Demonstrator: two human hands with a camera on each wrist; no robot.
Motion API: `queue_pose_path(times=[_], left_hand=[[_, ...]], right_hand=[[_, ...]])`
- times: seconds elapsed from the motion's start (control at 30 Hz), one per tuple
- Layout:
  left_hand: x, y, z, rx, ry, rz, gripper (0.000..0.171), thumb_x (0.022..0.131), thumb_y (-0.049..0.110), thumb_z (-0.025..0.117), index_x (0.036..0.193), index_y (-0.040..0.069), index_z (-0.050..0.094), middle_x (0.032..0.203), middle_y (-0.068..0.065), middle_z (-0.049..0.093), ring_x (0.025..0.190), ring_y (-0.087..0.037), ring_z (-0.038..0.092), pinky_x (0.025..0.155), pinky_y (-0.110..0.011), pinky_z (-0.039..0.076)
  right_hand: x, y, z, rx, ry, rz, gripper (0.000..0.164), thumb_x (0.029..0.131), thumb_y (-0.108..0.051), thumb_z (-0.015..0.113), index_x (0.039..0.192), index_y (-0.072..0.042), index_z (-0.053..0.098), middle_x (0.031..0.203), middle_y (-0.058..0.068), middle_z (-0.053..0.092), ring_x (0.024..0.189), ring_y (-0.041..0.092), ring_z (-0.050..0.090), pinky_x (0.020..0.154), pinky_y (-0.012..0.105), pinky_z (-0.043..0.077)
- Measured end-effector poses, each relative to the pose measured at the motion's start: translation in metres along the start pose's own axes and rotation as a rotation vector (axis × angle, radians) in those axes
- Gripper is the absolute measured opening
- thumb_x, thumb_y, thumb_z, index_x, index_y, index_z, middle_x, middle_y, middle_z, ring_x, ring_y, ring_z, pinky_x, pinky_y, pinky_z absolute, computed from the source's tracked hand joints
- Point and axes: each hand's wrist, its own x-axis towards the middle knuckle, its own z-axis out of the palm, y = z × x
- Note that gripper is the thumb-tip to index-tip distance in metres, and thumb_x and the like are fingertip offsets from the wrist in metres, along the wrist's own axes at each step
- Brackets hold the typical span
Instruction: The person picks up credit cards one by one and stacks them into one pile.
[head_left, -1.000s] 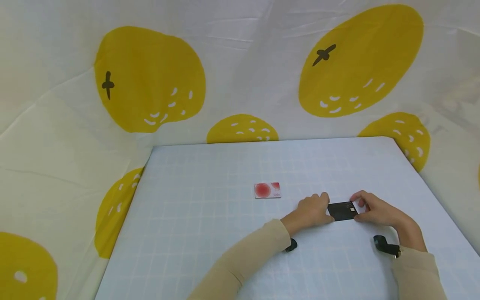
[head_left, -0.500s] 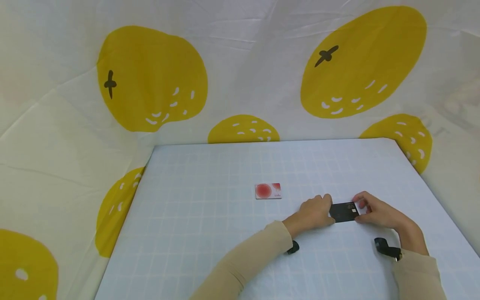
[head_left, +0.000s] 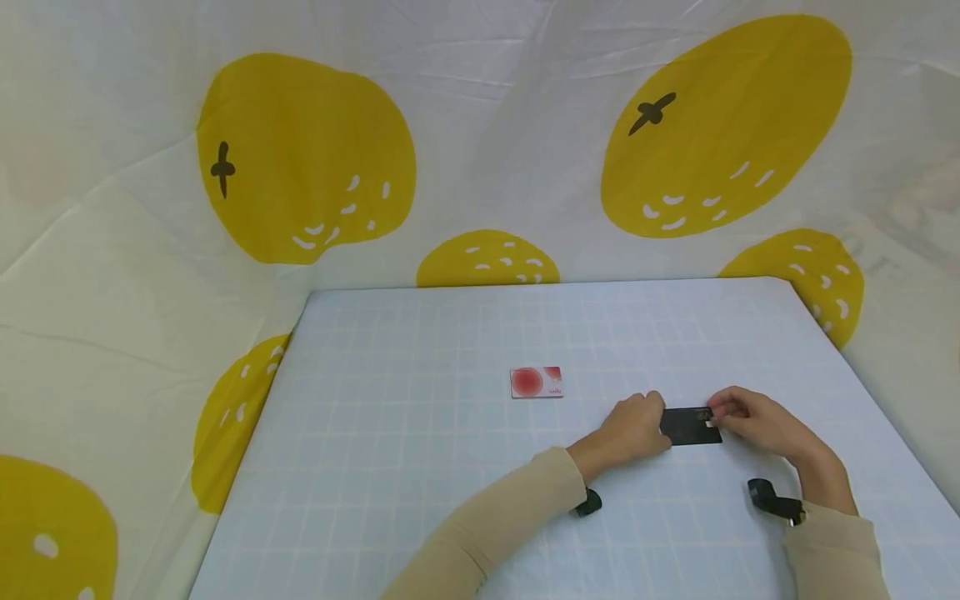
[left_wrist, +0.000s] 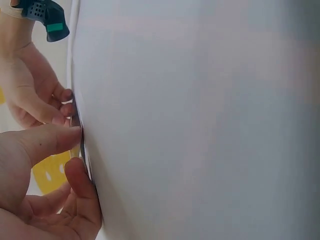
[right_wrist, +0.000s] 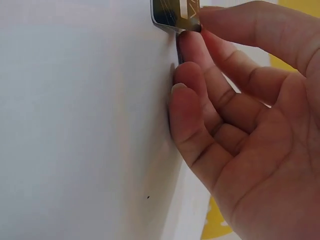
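A black bank card [head_left: 686, 427] with a small chip lies between my two hands, on the right half of the table. My left hand [head_left: 633, 423] grips its left end, thumb at the near edge and fingers at the far edge. At the card's upper right corner, my right hand [head_left: 757, 421] pinches with thumb and index finger. The right wrist view shows the corner of the card [right_wrist: 172, 12] beside the thumb, while the other fingers [right_wrist: 187, 112] of that hand curl close to the tabletop. In the left wrist view, both hands meet along the card's thin edge.
A white card with a red circle [head_left: 536, 382] lies farther back, left of the hands. The table [head_left: 375, 467] has a pale blue checked cover. Behind it hangs a white cloth [head_left: 510, 167] printed with yellow fruit.
My right thumb has moved from the black card's near right corner up toward its far right corner, closing toward the index finger. The left hand has hardly moved.
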Motion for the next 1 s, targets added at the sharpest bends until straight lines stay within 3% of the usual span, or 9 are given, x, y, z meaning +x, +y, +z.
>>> queue_pose_path(times=[0.23, 0.4, 0.57, 0.73, 1.0], left_hand=[[-0.0007, -0.0073, 0.0015, -0.293, 0.015, -0.055, 0.049, 0.087, 0.031, 0.078, 0.126, 0.007, 0.062, 0.083, 0.011, 0.059, 0.073, -0.001, 0.053, 0.064, -0.016, 0.044], [-0.0040, -0.0089, -0.0010, -0.485, 0.051, -0.137, 0.047, 0.088, 0.033, 0.077, 0.123, 0.003, 0.066, 0.087, 0.010, 0.064, 0.080, -0.001, 0.055, 0.073, -0.018, 0.048], [-0.0078, -0.0055, -0.0044, -0.602, 0.045, -0.211, 0.043, 0.088, 0.034, 0.076, 0.117, 0.004, 0.068, 0.092, 0.007, 0.067, 0.082, -0.002, 0.057, 0.077, -0.021, 0.049], [-0.0081, -0.0038, -0.0044, -0.701, 0.053, -0.262, 0.041, 0.089, 0.031, 0.074, 0.122, 0.007, 0.067, 0.095, 0.007, 0.067, 0.086, -0.003, 0.059, 0.080, -0.023, 0.049], [-0.0063, -0.0084, -0.0005, -0.785, 0.066, -0.246, 0.052, 0.086, 0.019, 0.078, 0.134, 0.010, 0.061, 0.100, 0.002, 0.070, 0.089, -0.005, 0.061, 0.083, -0.021, 0.047]], right_hand=[[-0.0009, 0.0009, 0.0002, 0.018, 0.025, 0.052, 0.025, 0.101, -0.012, 0.059, 0.119, 0.005, 0.061, 0.105, 0.012, 0.066, 0.089, 0.021, 0.056, 0.071, 0.024, 0.050], [-0.0024, -0.0027, 0.0012, 0.078, 0.028, 0.100, 0.037, 0.105, -0.024, 0.053, 0.125, 0.007, 0.058, 0.108, 0.016, 0.062, 0.091, 0.025, 0.056, 0.071, 0.027, 0.051], [-0.0026, -0.0060, 0.0022, 0.126, 0.050, 0.123, 0.047, 0.107, -0.030, 0.048, 0.130, 0.010, 0.054, 0.119, 0.026, 0.059, 0.095, 0.027, 0.060, 0.074, 0.024, 0.053], [-0.0018, -0.0071, 0.0040, 0.162, 0.075, 0.129, 0.055, 0.107, -0.037, 0.048, 0.134, 0.010, 0.052, 0.125, 0.028, 0.057, 0.095, 0.024, 0.062, 0.076, 0.021, 0.053], [0.0008, -0.0073, 0.0065, 0.275, 0.095, 0.118, 0.061, 0.107, -0.039, 0.045, 0.138, 0.014, 0.046, 0.134, 0.033, 0.049, 0.094, 0.009, 0.062, 0.079, 0.022, 0.054]])
